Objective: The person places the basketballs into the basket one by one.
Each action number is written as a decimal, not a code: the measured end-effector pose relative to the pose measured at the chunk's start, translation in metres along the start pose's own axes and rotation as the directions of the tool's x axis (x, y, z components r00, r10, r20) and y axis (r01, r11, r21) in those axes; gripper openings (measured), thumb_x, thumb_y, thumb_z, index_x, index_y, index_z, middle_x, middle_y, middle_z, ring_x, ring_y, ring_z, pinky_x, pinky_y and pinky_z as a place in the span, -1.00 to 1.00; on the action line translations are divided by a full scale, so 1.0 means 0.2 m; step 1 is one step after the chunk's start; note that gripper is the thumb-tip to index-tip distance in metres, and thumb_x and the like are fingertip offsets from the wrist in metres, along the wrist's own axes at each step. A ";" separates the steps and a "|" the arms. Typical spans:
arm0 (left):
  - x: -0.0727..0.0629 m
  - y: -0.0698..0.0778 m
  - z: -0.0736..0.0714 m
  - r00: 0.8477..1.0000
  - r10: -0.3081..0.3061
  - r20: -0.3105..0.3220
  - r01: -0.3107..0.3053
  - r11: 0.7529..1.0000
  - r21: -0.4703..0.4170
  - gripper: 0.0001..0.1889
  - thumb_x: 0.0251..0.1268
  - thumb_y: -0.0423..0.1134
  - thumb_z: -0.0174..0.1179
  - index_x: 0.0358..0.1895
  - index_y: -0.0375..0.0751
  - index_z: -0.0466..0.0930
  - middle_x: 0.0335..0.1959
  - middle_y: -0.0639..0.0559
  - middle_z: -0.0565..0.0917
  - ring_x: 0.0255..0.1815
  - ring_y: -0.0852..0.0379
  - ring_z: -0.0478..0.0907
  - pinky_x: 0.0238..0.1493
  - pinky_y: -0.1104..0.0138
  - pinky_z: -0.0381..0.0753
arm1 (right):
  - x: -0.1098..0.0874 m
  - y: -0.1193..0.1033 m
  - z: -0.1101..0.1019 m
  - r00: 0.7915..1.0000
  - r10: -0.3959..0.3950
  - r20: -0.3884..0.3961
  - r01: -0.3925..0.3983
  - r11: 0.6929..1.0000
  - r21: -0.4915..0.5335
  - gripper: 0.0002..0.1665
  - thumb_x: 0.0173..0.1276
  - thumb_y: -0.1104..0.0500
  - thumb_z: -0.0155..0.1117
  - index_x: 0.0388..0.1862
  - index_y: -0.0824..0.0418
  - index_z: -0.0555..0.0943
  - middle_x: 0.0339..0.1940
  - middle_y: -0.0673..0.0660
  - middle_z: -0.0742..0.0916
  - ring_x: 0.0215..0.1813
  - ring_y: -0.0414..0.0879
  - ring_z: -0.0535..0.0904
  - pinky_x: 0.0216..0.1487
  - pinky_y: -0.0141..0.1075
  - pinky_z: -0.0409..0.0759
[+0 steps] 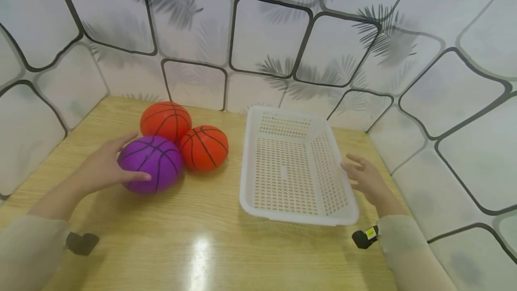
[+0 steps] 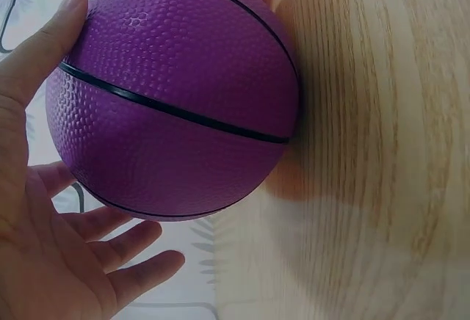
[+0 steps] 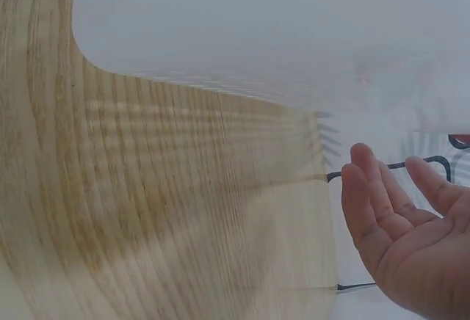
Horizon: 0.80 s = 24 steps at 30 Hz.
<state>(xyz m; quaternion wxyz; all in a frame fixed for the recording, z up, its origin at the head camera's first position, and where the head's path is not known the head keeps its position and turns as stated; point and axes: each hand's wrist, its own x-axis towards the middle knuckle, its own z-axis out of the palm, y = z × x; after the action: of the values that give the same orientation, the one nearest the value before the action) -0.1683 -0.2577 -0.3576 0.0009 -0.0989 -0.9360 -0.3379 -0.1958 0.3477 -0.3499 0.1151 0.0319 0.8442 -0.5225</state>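
Note:
A purple mini basketball (image 1: 155, 165) rests on the table at the left, in front of two orange-red ones. My left hand (image 1: 106, 166) is spread around its left side, thumb along the near side. In the left wrist view the thumb lies at the ball's edge, and several extended fingers (image 2: 147, 272) reach past it. A white perforated plastic basket (image 1: 250, 169) stands upright to the right with nothing in it. Beside its right rim is my right hand (image 1: 365, 181), fingers loosely bent; in the right wrist view they appear apart from the basket.
The two orange-red basketballs, one farther back (image 1: 164, 120) and one nearer the basket (image 1: 205, 149), touch or nearly touch the purple one. A light wooden table (image 1: 226, 255) carries everything. Patterned walls (image 1: 270, 35) close off the back and both sides.

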 end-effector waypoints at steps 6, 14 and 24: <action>-0.01 0.01 0.01 0.999 -0.035 0.033 0.036 0.999 -0.031 0.19 -0.16 0.11 0.50 0.48 -0.32 -0.04 0.25 -0.56 0.25 0.13 -0.53 0.32 0.00 -0.34 0.35 | 0.00 0.01 0.02 1.000 -0.014 0.013 0.013 1.000 0.027 -0.10 0.44 -0.13 0.07 0.52 0.29 -0.01 0.39 0.41 0.29 0.29 0.21 0.36 0.25 0.05 0.35; -0.02 0.02 0.01 0.998 -0.050 0.031 0.051 0.998 -0.033 0.16 -0.15 0.11 0.50 0.47 -0.29 0.00 0.21 -0.56 0.29 0.11 -0.52 0.34 -0.02 -0.32 0.39 | -0.01 -0.02 0.04 1.000 -0.003 -0.018 0.004 0.999 0.053 -0.19 0.45 -0.09 0.08 0.50 0.26 0.09 0.37 0.36 0.36 0.05 -0.19 0.55 0.15 -0.22 0.49; -0.03 0.01 -0.01 0.994 -0.100 0.047 0.103 0.992 -0.069 0.10 -0.12 0.09 0.49 0.48 -0.17 0.04 0.23 -0.60 0.26 0.20 -0.55 0.22 -0.03 -0.35 0.37 | 0.00 -0.04 0.05 0.999 0.031 -0.029 -0.028 0.995 0.101 -0.27 0.48 0.04 0.08 0.50 0.27 0.11 0.39 0.36 0.33 0.00 -0.26 0.56 0.07 -0.38 0.52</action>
<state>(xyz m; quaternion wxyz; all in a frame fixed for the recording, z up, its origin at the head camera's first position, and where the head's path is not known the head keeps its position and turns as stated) -0.1625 -0.2598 -0.3549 -0.0400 -0.0583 -0.9269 -0.3687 -0.1955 0.3352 -0.3464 0.1081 0.0579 0.8180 -0.5620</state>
